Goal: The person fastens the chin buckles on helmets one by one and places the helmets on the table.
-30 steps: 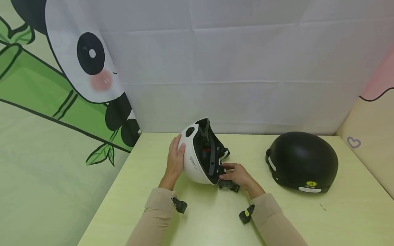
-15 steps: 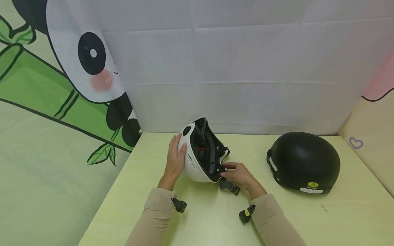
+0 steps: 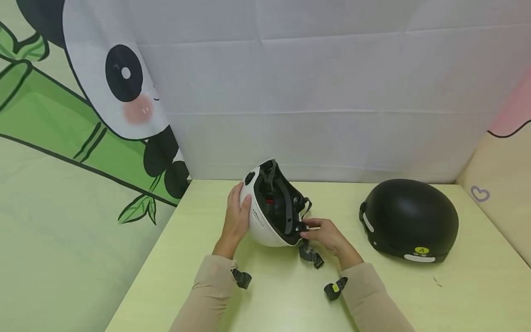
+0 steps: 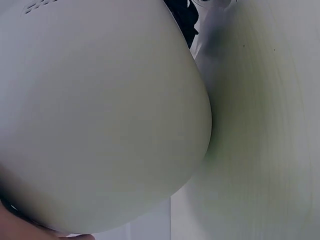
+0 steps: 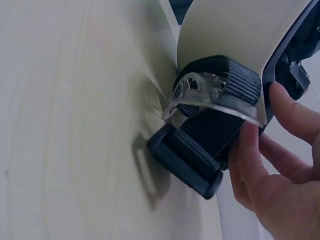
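In the head view a white helmet (image 3: 262, 226) is tipped on its side, its black padded inside facing right. My left hand (image 3: 235, 221) grips the outer shell from the left, thumb toward me. In the left wrist view the smooth shell (image 4: 115, 120) hides most of that hand. With my right hand (image 3: 327, 236) I pinch the rim near the black chin strap (image 3: 309, 254). The right wrist view shows the strap's webbing (image 5: 212, 135), a clear plastic piece (image 5: 210, 100) and a black buckle (image 5: 185, 162) dangling beside my fingertips (image 5: 280, 95).
A black helmet (image 3: 410, 216) with a yellow round sticker stands dome-up at the right of the light wooden table (image 3: 282, 295). A pale cloth wall (image 3: 323, 92) rises behind the table, and a panda-printed cloth (image 3: 124, 92) hangs at the left.
The white helmet has turned slightly, so more of its inside faces the head camera. My right hand and the dangling strap have shifted a little to the right.
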Demonstrator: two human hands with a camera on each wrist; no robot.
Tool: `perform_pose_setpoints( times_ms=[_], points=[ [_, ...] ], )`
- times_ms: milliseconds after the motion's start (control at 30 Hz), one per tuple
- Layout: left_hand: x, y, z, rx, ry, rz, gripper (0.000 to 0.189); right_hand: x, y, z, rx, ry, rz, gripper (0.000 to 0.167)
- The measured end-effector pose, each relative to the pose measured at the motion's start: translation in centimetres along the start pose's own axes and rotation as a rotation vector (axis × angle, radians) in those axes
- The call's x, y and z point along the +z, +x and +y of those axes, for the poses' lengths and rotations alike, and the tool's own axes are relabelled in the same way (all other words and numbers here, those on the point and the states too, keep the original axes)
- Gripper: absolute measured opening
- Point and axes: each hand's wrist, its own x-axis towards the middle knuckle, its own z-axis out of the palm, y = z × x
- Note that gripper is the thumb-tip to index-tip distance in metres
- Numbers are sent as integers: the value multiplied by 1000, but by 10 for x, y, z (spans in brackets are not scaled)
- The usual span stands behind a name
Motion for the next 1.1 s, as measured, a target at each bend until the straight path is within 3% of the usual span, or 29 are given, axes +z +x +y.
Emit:
perform_pose_setpoints(
  times_ms=[133, 300, 500, 867, 1100],
  points=[
    [-1, 1, 3, -2, 10, -14, 60, -1, -1, -1, -7, -6, -3, 48],
    [-4, 7, 7, 45, 18, -31, 61, -1, -2, -3, -9, -15, 3, 47],
    [-12, 17, 17, 66, 84, -97, 61, 0, -2, -2, -20, -25, -3, 48],
    [-28, 32, 30, -10, 110, -274, 66, 3, -2, 0, -15, -55, 29, 48],
    [-29, 34, 32, -91, 82, -287, 65, 2, -1, 3, -45, -86, 26, 49]
  ],
)
